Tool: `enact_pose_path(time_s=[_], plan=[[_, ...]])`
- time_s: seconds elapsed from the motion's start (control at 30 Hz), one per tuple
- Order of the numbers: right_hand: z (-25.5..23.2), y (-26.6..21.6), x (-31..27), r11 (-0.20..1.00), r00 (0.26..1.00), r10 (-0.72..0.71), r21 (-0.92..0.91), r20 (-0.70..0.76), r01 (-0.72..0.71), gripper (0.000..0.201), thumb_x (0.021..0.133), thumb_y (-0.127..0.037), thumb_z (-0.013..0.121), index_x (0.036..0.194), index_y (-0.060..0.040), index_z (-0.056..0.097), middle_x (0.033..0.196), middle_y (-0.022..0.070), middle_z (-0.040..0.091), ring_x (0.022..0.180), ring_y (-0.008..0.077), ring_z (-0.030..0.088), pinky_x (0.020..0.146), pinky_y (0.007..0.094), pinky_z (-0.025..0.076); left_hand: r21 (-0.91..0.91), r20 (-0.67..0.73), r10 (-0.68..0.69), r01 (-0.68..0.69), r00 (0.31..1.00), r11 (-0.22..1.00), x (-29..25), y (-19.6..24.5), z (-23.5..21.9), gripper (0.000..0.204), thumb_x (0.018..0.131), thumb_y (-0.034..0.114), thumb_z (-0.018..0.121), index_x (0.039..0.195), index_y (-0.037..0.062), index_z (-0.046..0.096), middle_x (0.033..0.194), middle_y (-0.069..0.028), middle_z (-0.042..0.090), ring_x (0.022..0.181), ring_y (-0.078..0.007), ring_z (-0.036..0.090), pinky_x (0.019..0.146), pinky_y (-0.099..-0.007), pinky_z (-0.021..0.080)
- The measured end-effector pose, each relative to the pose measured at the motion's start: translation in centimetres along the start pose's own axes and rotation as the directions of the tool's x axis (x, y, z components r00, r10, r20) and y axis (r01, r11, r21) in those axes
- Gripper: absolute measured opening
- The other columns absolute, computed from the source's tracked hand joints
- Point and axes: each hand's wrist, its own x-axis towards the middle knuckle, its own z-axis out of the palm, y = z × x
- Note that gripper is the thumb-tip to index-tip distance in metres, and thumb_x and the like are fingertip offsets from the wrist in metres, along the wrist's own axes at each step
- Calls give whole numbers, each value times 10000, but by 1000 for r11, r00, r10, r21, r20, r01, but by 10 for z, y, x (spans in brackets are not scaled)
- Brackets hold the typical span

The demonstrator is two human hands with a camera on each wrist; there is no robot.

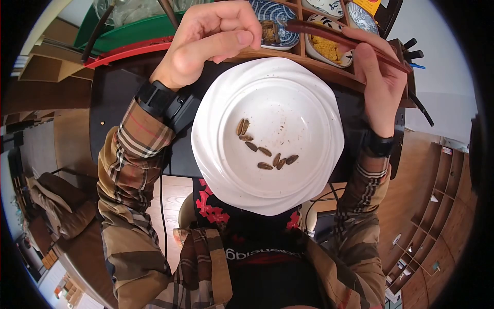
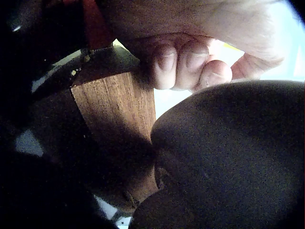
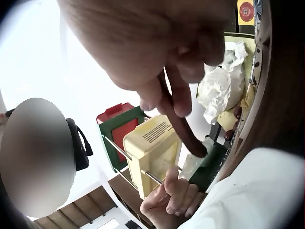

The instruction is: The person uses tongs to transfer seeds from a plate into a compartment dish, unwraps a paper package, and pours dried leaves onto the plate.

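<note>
My right hand (image 1: 383, 74) holds dark reddish-brown chopsticks (image 1: 345, 38) between thumb and fingers, over the wooden divided box (image 1: 319, 62). Their tips point left, above a blue patterned dish (image 1: 290, 40) with brown pieces in it. In the right wrist view the chopsticks (image 3: 183, 129) slant down from the fingers. My left hand (image 1: 206, 46) hovers at the box's left front corner, fingers loosely curled, nothing visible in them. Between my forearms stands a white wavy-rimmed bowl (image 1: 213, 165), with several striped sunflower seeds (image 1: 265, 151) scattered across its bottom.
A dish of yellow food (image 1: 327, 47) sits right of the blue dish. Behind my left hand is a green and red container (image 1: 126, 38) with clear plastic inside. Dark rods (image 1: 411, 49) stick out at the box's right. The black table (image 1: 118, 108) lies underneath.
</note>
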Motion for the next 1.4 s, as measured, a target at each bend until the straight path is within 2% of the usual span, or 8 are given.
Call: enact_pose_path(time_s=[0.2, 0.37, 0.47, 0.57, 0.83, 1.0, 1.13, 1.4], plan=[[-5, -4, -6, 986, 988, 29, 157, 150, -53, 195, 992, -87, 635, 1135, 17, 717, 988, 86, 738, 812, 111, 665, 773, 239, 532, -275, -90, -211, 179, 973, 945, -2, 14, 9, 134, 949, 131, 648, 945, -2, 644, 715, 19, 606, 571, -16, 423, 508, -196, 251], [-1, -13, 2, 985, 745, -158, 160, 648, 70, 198, 801, -45, 810, 999, -35, 795, 879, 68, 743, 722, 150, 617, 656, 277, 464, -270, -93, -235, 202, 968, 941, 0, 13, 9, 134, 946, 132, 649, 943, -2, 643, 718, 14, 609, 571, -17, 425, 510, -195, 254], [5, -19, 7, 966, 615, -251, 155, 748, 206, 254, 750, -86, 861, 999, -76, 813, 820, 35, 739, 669, 161, 559, 631, 284, 430, -274, -87, -220, 189, 972, 943, 1, 13, 9, 127, 946, 127, 647, 943, 0, 643, 722, 12, 612, 570, -18, 426, 509, -194, 255], [2, -19, 6, 978, 589, -199, 118, 783, 172, 265, 734, -97, 870, 994, -85, 815, 792, 13, 737, 672, 159, 541, 652, 286, 432, -262, -87, -220, 191, 971, 946, 1, 13, 10, 124, 948, 126, 645, 944, 2, 644, 729, 8, 619, 570, -17, 428, 507, -192, 255], [2, -12, 1, 996, 742, -68, 5, 667, 86, 314, 703, -125, 858, 1005, -60, 803, 920, 52, 775, 822, 184, 628, 751, 332, 427, -280, -74, -206, 178, 976, 943, 1, 13, 9, 130, 949, 134, 649, 943, 4, 647, 734, 12, 624, 568, -12, 426, 504, -190, 250], [7, -17, 10, 971, 583, -230, 148, 779, 186, 283, 769, -68, 825, 1050, -70, 795, 951, 60, 764, 841, 178, 664, 696, 309, 450, -273, -92, -227, 195, 969, 942, 1, 12, 10, 120, 944, 124, 644, 938, 4, 644, 726, 13, 617, 573, -17, 424, 511, -195, 254], [7, -19, 10, 961, 549, -259, 151, 795, 233, 308, 754, -86, 832, 1059, -75, 793, 989, 70, 768, 885, 181, 689, 695, 310, 451, -276, -83, -228, 197, 970, 941, 2, 13, 9, 106, 938, 108, 637, 938, 2, 642, 724, 12, 613, 578, -22, 424, 518, -199, 260], [1, -12, 1, 992, 738, -61, -40, 672, 119, 295, 741, -70, 817, 1032, -34, 790, 935, 54, 766, 789, 179, 606, 750, 317, 428, -266, -99, -220, 188, 970, 946, 2, 11, 10, 113, 935, 106, 638, 943, -6, 642, 738, 3, 629, 578, -20, 433, 511, -195, 259]])
